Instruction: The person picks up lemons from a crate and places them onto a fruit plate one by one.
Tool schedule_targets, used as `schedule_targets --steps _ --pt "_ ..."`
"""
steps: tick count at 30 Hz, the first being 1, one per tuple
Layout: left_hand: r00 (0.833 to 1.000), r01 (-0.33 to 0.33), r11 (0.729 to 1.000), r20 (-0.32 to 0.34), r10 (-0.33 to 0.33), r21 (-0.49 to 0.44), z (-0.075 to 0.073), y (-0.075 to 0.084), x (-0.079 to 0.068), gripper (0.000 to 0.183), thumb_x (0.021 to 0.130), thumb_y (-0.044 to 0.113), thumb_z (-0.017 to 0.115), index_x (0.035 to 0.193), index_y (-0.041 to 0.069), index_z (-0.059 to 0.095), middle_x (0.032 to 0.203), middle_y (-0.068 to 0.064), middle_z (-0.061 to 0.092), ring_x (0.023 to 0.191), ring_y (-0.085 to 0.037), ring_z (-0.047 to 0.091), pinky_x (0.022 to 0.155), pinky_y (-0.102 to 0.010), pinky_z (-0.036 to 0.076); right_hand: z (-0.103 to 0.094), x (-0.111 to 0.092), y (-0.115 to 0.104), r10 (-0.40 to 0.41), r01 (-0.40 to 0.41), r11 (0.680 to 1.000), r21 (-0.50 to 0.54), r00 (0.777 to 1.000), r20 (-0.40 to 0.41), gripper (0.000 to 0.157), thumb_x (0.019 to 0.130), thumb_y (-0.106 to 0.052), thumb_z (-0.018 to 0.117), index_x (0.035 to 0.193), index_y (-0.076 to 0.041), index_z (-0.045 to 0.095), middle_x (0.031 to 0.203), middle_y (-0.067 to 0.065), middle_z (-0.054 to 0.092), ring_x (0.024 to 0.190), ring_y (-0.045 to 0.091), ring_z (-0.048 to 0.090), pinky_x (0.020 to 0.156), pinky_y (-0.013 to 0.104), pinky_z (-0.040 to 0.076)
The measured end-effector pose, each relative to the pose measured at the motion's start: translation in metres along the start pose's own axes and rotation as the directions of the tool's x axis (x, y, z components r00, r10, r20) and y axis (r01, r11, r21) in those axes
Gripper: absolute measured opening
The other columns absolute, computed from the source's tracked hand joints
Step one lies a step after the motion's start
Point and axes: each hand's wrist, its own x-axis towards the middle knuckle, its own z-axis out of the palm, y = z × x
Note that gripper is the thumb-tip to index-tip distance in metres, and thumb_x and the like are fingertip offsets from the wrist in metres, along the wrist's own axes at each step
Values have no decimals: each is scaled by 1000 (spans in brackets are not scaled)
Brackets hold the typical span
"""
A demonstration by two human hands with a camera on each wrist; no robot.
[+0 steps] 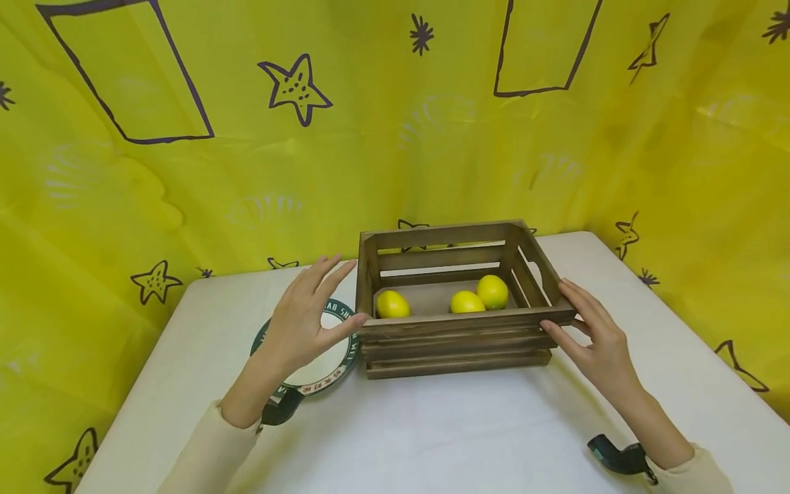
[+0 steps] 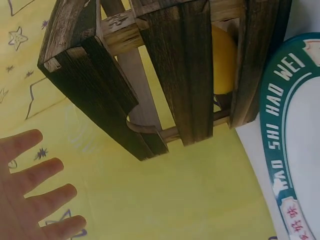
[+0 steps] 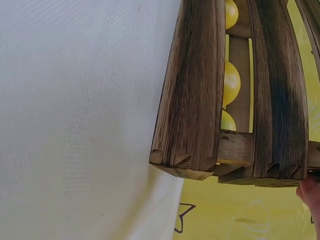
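Observation:
A brown slatted wooden crate [image 1: 457,336] stands on the table with three lemons inside: one lemon [image 1: 393,304] at the left, and a second lemon [image 1: 467,302] beside a third lemon [image 1: 492,292] at the right. My left hand [image 1: 299,322] is spread at the crate's left end, thumb tip close by the front corner. In the left wrist view its fingers [image 2: 40,202] are straight and apart from the slats. My right hand [image 1: 601,343] pinches the crate's front right corner, thumb on the front board and fingers over the end. Only a bit of it shows in the right wrist view.
A white plate [image 1: 317,357] with a green lettered rim lies left of the crate, partly behind my left hand and wrist. The white-covered table [image 1: 432,432] backs onto a yellow curtain [image 1: 370,158] with drawn stars. A dark camera mount sits on each wrist.

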Motion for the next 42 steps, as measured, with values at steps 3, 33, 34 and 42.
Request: schedule_targets --steps 3,33,34,42 --pt "1000 -13 1000 25 13 9 1 3 7 86 87 81 27 150 22 39 153 -10 39 143 -32 31 114 -57 26 0 -2 -1 16 -16 1000 6 1000 12 66 75 6 79 135 6 53 139 23 51 127 -4 45 88 3 42" --pt "958 -229 971 160 236 -64 5 46 78 72 86 56 62 147 23 44 150 -3 42 137 -26 41 105 -51 41 4 -5 5 -23 23 1000 19 999 -42 63 80 -4 78 134 11 51 133 30 52 121 -6 48 87 2 42" --pt "957 -235 970 159 243 -66 6 47 80 72 86 56 62 147 23 44 150 -3 43 136 -27 42 105 -50 42 4 -5 4 -22 22 1000 19 999 -41 63 80 -4 78 134 11 51 133 30 52 121 -6 48 87 3 42" --pt "941 -297 950 140 308 -95 16 49 99 70 85 48 70 144 17 48 145 -6 48 125 -28 52 98 -45 47 2 -4 4 0 0 999 33 1000 -23 62 81 -8 76 135 10 50 136 29 51 122 -5 49 89 5 44"
